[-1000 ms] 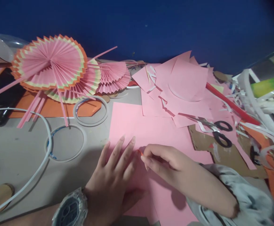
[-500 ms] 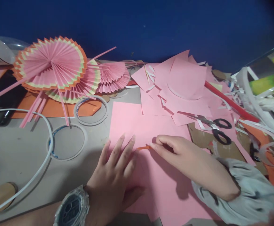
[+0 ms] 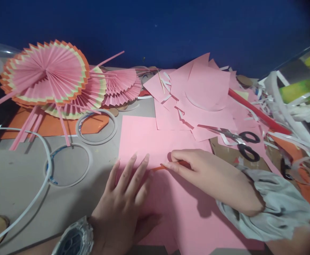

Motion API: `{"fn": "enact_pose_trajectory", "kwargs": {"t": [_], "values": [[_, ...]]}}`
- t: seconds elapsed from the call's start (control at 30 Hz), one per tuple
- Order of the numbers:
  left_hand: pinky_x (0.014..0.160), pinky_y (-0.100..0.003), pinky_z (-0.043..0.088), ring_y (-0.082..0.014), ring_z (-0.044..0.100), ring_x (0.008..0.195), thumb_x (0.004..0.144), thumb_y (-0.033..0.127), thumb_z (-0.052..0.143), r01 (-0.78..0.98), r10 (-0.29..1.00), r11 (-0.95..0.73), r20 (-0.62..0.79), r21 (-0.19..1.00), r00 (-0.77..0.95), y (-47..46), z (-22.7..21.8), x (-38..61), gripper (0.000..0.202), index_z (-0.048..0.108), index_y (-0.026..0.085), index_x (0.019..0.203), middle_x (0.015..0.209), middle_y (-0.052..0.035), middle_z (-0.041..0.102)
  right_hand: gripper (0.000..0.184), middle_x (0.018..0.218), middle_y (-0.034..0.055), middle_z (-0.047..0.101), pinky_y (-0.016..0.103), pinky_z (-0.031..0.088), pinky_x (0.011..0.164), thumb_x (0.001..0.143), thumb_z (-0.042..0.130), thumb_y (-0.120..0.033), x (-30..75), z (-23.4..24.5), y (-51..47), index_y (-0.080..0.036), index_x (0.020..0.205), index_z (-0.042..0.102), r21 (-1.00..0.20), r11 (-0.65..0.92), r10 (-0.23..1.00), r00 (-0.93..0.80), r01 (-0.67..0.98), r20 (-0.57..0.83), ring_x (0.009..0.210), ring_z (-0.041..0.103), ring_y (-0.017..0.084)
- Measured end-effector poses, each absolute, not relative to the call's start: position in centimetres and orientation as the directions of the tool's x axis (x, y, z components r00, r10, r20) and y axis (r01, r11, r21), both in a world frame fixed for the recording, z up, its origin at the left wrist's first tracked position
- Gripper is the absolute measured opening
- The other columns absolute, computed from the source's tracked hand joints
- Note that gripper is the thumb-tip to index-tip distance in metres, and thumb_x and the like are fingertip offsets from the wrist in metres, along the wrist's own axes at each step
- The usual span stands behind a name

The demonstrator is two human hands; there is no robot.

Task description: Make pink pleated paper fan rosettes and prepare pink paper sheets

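Observation:
My left hand (image 3: pixel 125 191) lies with its fingers spread on a sheet of pink paper (image 3: pixel 144 136). At the middle of that sheet, my right hand (image 3: pixel 189 168) has thumb and index finger closed on a thin orange paper strip (image 3: pixel 158 168). The strip's left end runs to beside my left fingertips. Most of my left thumb is in shadow. Scissors (image 3: pixel 232 136) with black handles rest to the right, beyond my right hand, on pink paper scraps.
Pleated paper rosettes (image 3: pixel 47 72) with pink sticks stand at the back left. Two tape rings (image 3: pixel 90 156) (image 3: pixel 115 127) and a white hoop (image 3: pixel 47 156) lie on the left. Cut pink sheets (image 3: pixel 205 85) pile up at the back right, beside a red strip (image 3: pixel 261 111) and white scraps.
The view has turned slightly, so the table's things sit farther left in the picture. Both hands keep nearly the same pose, the right fingertips perhaps a little closer to the left hand.

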State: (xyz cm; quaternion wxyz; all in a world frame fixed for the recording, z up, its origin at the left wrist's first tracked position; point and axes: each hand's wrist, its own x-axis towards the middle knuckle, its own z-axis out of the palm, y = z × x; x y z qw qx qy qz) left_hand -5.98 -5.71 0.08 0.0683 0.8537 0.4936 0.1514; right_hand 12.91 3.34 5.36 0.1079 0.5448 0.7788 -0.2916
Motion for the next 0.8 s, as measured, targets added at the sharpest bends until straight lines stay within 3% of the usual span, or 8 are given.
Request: {"fn": "enact_pose_trajectory", "kwargs": {"t": [0.2, 0.33, 0.47, 0.6, 0.7, 0.8], "values": [[0.106, -0.054, 0.02, -0.0344, 0.034, 0.129, 0.073, 0.059, 0.056, 0.808, 0.872, -0.49, 0.194, 0.327, 0.45, -5.9, -0.3, -6.1, 0.059, 0.057, 0.017, 0.115, 0.137, -0.0111, 0.045, 0.037, 0.054, -0.0057, 0.042, 0.023, 0.023, 0.047, 0.09, 0.037, -0.043, 12.9, 6.1, 2.7, -0.019, 0.061, 0.039, -0.461, 0.114, 0.733, -0.388, 0.88, -0.559, 0.05, 0.038, 0.008], [0.107, -0.056, 0.019, -0.035, 0.033, 0.129, 0.072, 0.055, 0.06, 0.785, 0.867, -0.498, 0.22, 0.368, 0.447, -5.7, -0.3, -6.0, 0.057, 0.057, 0.015, 0.113, 0.136, -0.0129, 0.046, 0.035, 0.057, -0.0059, 0.04, 0.019, 0.031, 0.046, 0.09, 0.034, -0.046, 13.1, 6.0, 2.5, -0.021, 0.067, 0.042, -0.634, -0.136, 0.59, -0.452, 0.762, -0.669, 0.049, 0.04, 0.007], [0.106, -0.056, 0.021, -0.035, 0.033, 0.13, 0.071, 0.053, 0.062, 0.787, 0.875, -0.484, 0.21, 0.383, 0.436, -5.5, -0.1, -6.0, 0.059, 0.056, 0.016, 0.116, 0.136, -0.0133, 0.046, 0.036, 0.061, -0.0065, 0.038, 0.019, 0.029, 0.036, 0.089, 0.03, -0.052, 13.3, 5.6, 2.5, -0.024, 0.077, 0.048, -0.63, -0.351, 0.435, -0.475, 0.693, -0.765, 0.037, 0.036, 0.006], [0.106, -0.056, 0.021, -0.0357, 0.033, 0.129, 0.071, 0.055, 0.061, 0.781, 0.863, -0.506, 0.212, 0.366, 0.459, -5.5, -0.1, -6.1, 0.06, 0.055, 0.016, 0.117, 0.135, -0.013, 0.047, 0.038, 0.055, -0.0057, 0.039, 0.02, 0.031, 0.043, 0.089, 0.033, -0.051, 13.5, 5.4, 2.8, -0.022, 0.068, 0.045, -0.597, -0.207, 0.596, -0.384, 0.775, -0.706, 0.045, 0.041, 0.008], [0.106, -0.057, 0.022, -0.036, 0.034, 0.129, 0.071, 0.054, 0.062, 0.785, 0.868, -0.497, 0.199, 0.369, 0.455, -5.6, 0.0, -6.1, 0.06, 0.055, 0.016, 0.117, 0.134, -0.0133, 0.048, 0.039, 0.053, -0.0047, 0.045, 0.022, 0.027, 0.044, 0.088, 0.037, -0.05, 13.6, 5.2, 2.8, -0.021, 0.062, 0.044, -0.468, -0.013, 0.71, -0.321, 0.883, -0.626, 0.048, 0.041, 0.009], [0.105, -0.057, 0.023, -0.036, 0.035, 0.128, 0.07, 0.053, 0.063, 0.79, 0.875, -0.483, 0.184, 0.379, 0.447, -5.6, 0.1, -6.1, 0.059, 0.055, 0.017, 0.117, 0.134, -0.0136, 0.048, 0.036, 0.051, -0.0048, 0.049, 0.023, 0.025, 0.043, 0.088, 0.038, -0.045, 13.5, 4.9, 2.6, -0.021, 0.061, 0.044, -0.359, 0.078, 0.765, -0.287, 0.93, -0.576, 0.045, 0.042, 0.01]]}}
